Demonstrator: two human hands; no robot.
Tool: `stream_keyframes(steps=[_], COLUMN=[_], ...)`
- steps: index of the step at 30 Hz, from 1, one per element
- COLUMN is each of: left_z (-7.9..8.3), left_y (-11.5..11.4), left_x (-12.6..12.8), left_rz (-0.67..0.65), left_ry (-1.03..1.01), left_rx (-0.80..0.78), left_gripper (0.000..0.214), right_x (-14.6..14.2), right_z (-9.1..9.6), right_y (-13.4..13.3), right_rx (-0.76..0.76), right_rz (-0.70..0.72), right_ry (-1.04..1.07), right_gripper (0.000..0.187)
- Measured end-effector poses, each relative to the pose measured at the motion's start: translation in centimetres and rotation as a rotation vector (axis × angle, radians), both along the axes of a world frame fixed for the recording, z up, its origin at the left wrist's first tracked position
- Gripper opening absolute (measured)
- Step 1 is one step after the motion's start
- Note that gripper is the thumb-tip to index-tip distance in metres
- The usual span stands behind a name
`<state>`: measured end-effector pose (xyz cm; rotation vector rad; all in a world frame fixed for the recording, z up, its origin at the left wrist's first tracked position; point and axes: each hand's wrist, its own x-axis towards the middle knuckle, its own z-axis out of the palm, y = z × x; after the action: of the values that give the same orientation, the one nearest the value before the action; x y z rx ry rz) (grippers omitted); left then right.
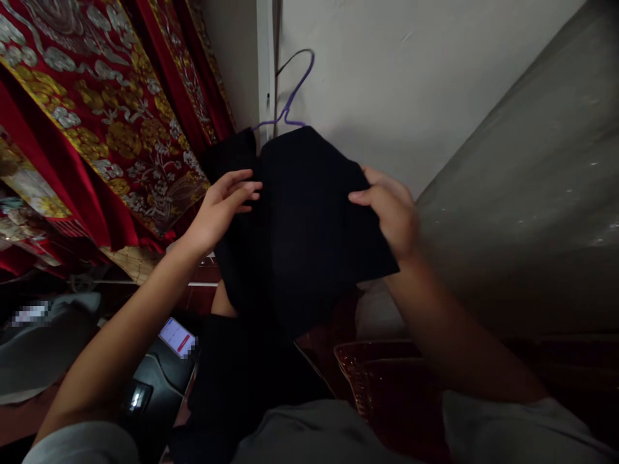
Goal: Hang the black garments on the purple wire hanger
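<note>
A dark, nearly black garment (309, 219) hangs in front of me on a purple wire hanger (291, 106). Its exact kind is hard to make out in the low light. At its right edge, my right hand (394, 209) grips the cloth, thumb on the near face and the other fingers behind. My left hand (227, 203) is by the left part of the garment, its fingers stretched out and slightly apart against the dark cloth. The hanger's hook rises above the garment, near a white vertical strip on the wall.
Red cloth (130, 96) with gold and silver embroidery hangs at upper left. Below lie a lit phone (178, 337) on a black surface and a grey cap (48, 341). A pale wall (387, 77) stands behind; a greyish sheet (541, 193) covers the right side.
</note>
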<state>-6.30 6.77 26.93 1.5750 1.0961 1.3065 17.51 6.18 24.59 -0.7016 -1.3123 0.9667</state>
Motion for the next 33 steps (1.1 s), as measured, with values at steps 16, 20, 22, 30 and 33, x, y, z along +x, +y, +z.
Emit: stream_keyframes(steps=[16, 20, 22, 30, 33], left_z=[-0.1, 0.6, 0.5, -2.5, -2.8], left_y=[-6.1, -7.1, -6.5, -3.5, -4.0], left_x=[-1.8, -4.6, -5.8, -7.5, -7.2], left_rz=[-0.200, -0.193, -0.064, 0.384, 0.486], left_ry=[0.210, 0.543, 0.602, 0.569, 0.608], left_rx=[-0.236, -0.027, 0.102, 0.456, 0.619], left_gripper=[0.024, 0.030, 0.030, 0.023, 0.020], right_x=[-0.2, 1.0, 1.5, 0.7, 0.5], right_z=[-2.8, -4.9, -5.9, -5.6, -3.0], right_y=[0.2, 4.7, 5.9, 8.7, 11.3], right_rx=[0.458, 0.345, 0.157, -0.252, -0.147], right_rz=[0.156, 0.047, 0.232, 0.092, -0.038], right_ry=[-0.633, -0.591, -0.564, 0.122, 0.236], right_gripper=[0.016, 0.032, 0.028, 0.051, 0.046])
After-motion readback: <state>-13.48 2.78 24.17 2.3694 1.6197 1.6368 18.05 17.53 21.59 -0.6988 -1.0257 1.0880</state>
